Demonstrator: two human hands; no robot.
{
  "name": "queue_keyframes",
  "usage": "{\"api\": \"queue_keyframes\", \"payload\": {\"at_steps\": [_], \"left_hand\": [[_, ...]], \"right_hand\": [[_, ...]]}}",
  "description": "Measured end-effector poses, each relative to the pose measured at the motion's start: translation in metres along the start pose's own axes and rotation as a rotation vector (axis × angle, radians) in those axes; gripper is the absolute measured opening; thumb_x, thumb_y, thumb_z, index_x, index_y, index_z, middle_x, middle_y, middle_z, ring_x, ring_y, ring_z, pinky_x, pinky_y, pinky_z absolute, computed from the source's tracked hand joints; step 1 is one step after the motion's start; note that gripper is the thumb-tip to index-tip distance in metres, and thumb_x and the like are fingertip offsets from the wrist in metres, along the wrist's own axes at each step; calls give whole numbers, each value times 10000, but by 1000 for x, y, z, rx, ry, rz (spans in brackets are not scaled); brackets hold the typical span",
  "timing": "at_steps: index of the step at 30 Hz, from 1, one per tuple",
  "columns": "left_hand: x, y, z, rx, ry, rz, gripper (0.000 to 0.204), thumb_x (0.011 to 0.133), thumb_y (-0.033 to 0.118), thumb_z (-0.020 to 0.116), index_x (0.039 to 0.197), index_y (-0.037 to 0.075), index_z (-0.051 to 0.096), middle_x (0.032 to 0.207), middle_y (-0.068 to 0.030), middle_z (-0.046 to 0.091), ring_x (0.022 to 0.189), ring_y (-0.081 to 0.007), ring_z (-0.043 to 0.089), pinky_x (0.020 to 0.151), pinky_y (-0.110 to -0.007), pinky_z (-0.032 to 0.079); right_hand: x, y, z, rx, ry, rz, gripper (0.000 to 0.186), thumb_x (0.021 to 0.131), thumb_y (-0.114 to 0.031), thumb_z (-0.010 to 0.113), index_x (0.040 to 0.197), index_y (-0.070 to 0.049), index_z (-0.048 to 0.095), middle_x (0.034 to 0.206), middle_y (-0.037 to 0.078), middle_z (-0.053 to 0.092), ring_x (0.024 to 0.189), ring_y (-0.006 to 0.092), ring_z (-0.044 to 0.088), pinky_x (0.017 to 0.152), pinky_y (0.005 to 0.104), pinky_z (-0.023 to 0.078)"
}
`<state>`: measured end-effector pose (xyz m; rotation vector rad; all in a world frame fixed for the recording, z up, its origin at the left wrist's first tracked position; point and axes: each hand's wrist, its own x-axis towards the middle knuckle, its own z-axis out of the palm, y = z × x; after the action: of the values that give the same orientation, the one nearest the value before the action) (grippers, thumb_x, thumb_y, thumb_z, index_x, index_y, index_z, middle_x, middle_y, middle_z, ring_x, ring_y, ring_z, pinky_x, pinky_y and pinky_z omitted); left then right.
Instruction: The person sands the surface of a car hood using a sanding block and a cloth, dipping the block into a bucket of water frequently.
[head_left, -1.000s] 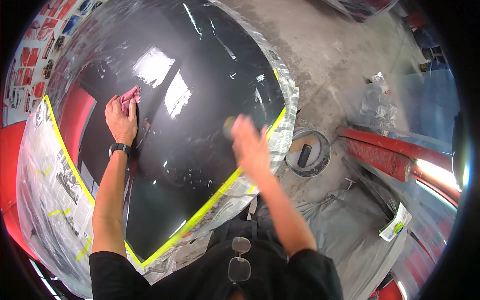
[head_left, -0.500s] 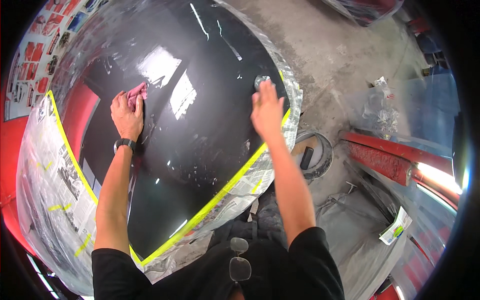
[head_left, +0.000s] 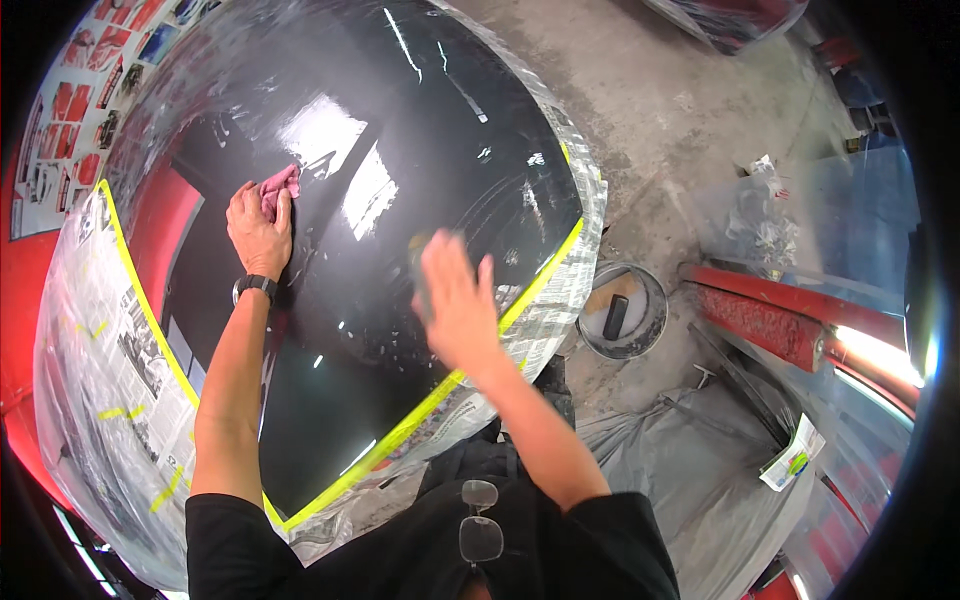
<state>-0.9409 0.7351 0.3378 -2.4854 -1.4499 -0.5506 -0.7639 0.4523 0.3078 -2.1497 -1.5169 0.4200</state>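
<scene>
My left hand (head_left: 259, 232), a dark watch on its wrist, is closed on a crumpled pink cloth (head_left: 280, 188) resting on a glossy black car panel (head_left: 400, 130). My right hand (head_left: 458, 298), smeared by motion, lies across the panel near its lower right edge. Beneath its fingers the edge of a thin grey pad (head_left: 420, 270) shows; its kind is hidden. Wet streaks and droplets (head_left: 535, 200) mark the surface. Yellow masking tape (head_left: 420, 412) borders the panel, with newspaper (head_left: 150, 350) and clear plastic film outside it.
On the floor to the right stands a round bucket (head_left: 640, 310) with a dark block (head_left: 615, 317) in it. Beyond it are a red beam (head_left: 770, 320) and a grey plastic sheet (head_left: 680, 470). Glasses (head_left: 480, 535) hang at my chest. Posters (head_left: 70, 130) cover the far left wall.
My right hand has swept left and toward me over the panel, uncovering wet streaks near the right edge. The left hand and pink cloth have barely moved.
</scene>
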Motion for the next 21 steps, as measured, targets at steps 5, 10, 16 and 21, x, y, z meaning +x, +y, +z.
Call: {"api": "queue_keyframes", "payload": {"at_steps": [5, 10, 16, 21], "left_hand": [[6, 14, 3, -38, -17, 11, 487, 968, 413, 688, 1239, 8, 670, 1343, -172, 632, 1234, -368, 588, 1064, -472, 459], [3, 0, 3, 3, 1, 2, 489, 968, 413, 687, 1244, 10, 667, 1342, -172, 633, 1233, -368, 587, 1064, -470, 460], [4, 16, 2, -22, -15, 17, 495, 972, 421, 685, 1251, 12, 666, 1342, -177, 633, 1235, -373, 585, 1065, -475, 458], [2, 0, 5, -29, 0, -1, 479, 966, 416, 689, 1243, 26, 668, 1347, -170, 628, 1249, -372, 576, 1069, -481, 450]], "right_hand": [[60, 70, -28, -79, 38, 74, 594, 1084, -343, 447, 1601, -71, 339, 1705, 121, 283, 1577, 281, 258, 1210, 678, 252], [45, 0, -10, -208, 36, 16, 660, 1073, -405, 434, 1586, 2, 354, 1693, 174, 303, 1577, 322, 266, 1224, 647, 247], [55, 109, -34, 72, 168, 322, 558, 1071, -297, 481, 1552, -27, 393, 1665, 176, 348, 1531, 363, 333, 1206, 656, 269], [-11, 48, -7, -69, 115, 139, 559, 1067, -293, 498, 1567, -65, 397, 1642, 149, 402, 1518, 329, 381, 1188, 654, 309]]}}
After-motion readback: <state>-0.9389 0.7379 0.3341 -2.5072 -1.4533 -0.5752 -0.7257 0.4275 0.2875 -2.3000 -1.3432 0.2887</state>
